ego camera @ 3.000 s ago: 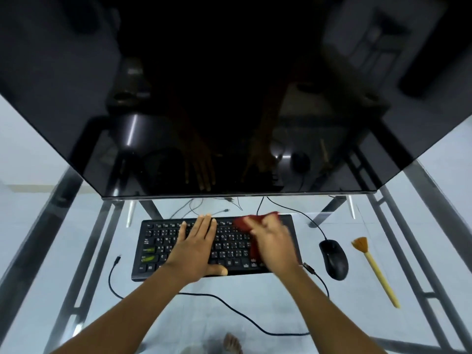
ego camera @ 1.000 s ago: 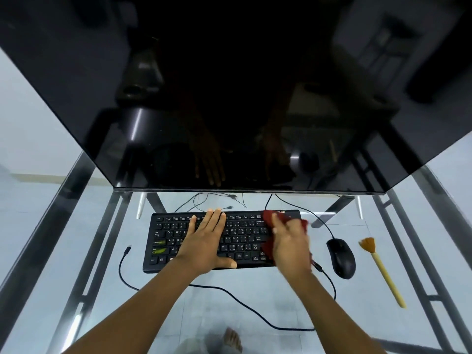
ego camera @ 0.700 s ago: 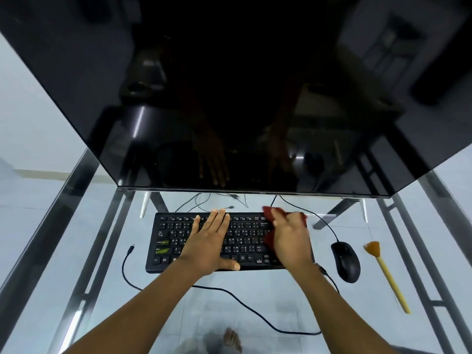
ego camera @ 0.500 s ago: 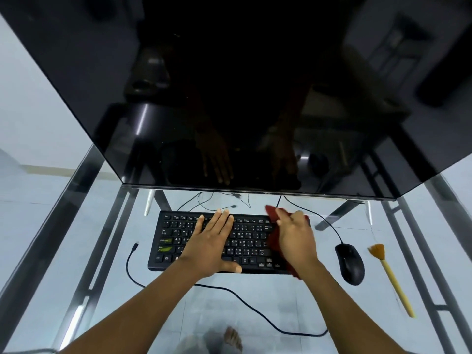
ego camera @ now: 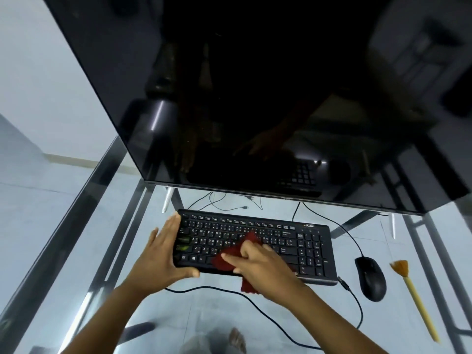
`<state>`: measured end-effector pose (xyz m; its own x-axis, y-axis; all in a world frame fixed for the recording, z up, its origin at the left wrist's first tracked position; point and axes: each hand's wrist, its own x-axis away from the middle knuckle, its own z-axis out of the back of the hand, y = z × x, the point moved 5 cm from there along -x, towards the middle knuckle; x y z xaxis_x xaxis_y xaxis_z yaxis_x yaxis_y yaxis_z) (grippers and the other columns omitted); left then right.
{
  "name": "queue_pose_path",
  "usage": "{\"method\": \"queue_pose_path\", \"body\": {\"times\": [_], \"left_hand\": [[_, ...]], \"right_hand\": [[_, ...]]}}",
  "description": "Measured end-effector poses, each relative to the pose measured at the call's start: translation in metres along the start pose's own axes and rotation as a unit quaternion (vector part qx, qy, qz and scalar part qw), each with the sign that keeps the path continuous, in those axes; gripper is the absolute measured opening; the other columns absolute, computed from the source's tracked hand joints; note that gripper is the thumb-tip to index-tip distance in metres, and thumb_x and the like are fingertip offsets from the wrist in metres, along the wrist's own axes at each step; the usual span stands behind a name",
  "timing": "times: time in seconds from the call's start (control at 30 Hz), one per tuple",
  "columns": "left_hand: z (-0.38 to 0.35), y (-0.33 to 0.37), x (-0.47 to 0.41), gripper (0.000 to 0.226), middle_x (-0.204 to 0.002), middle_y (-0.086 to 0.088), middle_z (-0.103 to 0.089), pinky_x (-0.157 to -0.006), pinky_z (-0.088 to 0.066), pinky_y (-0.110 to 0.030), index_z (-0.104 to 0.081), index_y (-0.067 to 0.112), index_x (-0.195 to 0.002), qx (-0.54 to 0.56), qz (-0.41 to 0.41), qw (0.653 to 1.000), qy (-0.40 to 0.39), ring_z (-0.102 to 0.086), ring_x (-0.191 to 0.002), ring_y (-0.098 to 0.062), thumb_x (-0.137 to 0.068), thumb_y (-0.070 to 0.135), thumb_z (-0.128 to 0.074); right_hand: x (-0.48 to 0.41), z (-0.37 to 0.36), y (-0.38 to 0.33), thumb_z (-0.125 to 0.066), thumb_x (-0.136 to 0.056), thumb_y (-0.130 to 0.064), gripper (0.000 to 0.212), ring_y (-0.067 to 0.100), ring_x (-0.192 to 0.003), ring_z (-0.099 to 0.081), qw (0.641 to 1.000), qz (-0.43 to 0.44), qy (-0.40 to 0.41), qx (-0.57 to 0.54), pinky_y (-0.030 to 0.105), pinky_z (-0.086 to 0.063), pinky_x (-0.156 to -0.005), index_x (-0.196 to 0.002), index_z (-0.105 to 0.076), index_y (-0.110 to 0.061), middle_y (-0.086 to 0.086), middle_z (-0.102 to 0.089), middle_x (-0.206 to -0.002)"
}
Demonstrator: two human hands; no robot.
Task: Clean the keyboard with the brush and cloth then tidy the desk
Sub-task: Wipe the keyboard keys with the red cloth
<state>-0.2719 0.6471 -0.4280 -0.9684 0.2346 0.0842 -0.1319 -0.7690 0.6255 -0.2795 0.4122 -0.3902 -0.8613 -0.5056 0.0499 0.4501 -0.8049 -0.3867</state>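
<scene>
1. The step in hand is the cloth wipe. The black keyboard [ego camera: 255, 245] lies flat on the glass worktop [ego camera: 143, 312], just in front of the dark monitor [ego camera: 229, 98], and a red cloth [ego camera: 231, 256] is pressed onto its lower middle rows.
2. The right hand [ego camera: 265, 267] covers most of the cloth; its fingers [ego camera: 231, 257] lie bent and close together on top of the fabric, holding it down rather than pinching it. A tail of cloth hangs over the near edge of the keyboard.
3. The left hand [ego camera: 163, 254] braces the left end, fingers straight and close together along the side and the thumb hooked at the near edge. That grip looks worth holding, since glass probably lets the keyboard slide.
4. To do the wipe well, I would move row by row with light, even pressure, so keys are cleaned and not jammed down.
5. The number pad at the right end lies uncovered; it likely needs a pass too.
6. Gathering the hanging tail under the palm would stop it dragging on the black cable [ego camera: 255, 302].
7. The brush [ego camera: 413, 300] lies well to the right, beyond the mouse [ego camera: 370, 278], touched by neither hand; both wait for tidying.
</scene>
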Motion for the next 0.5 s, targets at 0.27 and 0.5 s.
{"method": "queue_pose_path", "body": {"times": [0.27,0.5], "left_hand": [[-0.008,-0.014,0.003,0.131,-0.162,0.008,-0.008,-0.121,-0.009,-0.037,0.006,0.022,-0.154,-0.061,0.0,0.998,0.014,-0.013,-0.147,-0.004,-0.061,0.087,-0.059],[-0.007,-0.014,0.004,0.126,-0.162,0.009,-0.005,-0.121,-0.008,-0.037,0.007,0.021,-0.154,-0.064,-0.007,0.998,0.017,-0.008,-0.147,-0.002,-0.066,0.086,-0.056]], "right_hand": [[-0.005,-0.02,-0.007,-0.06,-0.092,-0.039,0.034,0.008,-0.071,-0.048,0.999,0.013,0.001,-0.048,0.028,-0.052,-0.07,-0.126,-0.059,-0.041,-0.011,-0.052,-0.085],[-0.01,-0.004,0.021,-0.05,-0.094,-0.049,0.039,0.012,-0.072,-0.049,0.972,-0.181,0.136,-0.059,0.021,-0.046,-0.059,-0.124,-0.065,-0.028,-0.012,-0.05,-0.085]]}}
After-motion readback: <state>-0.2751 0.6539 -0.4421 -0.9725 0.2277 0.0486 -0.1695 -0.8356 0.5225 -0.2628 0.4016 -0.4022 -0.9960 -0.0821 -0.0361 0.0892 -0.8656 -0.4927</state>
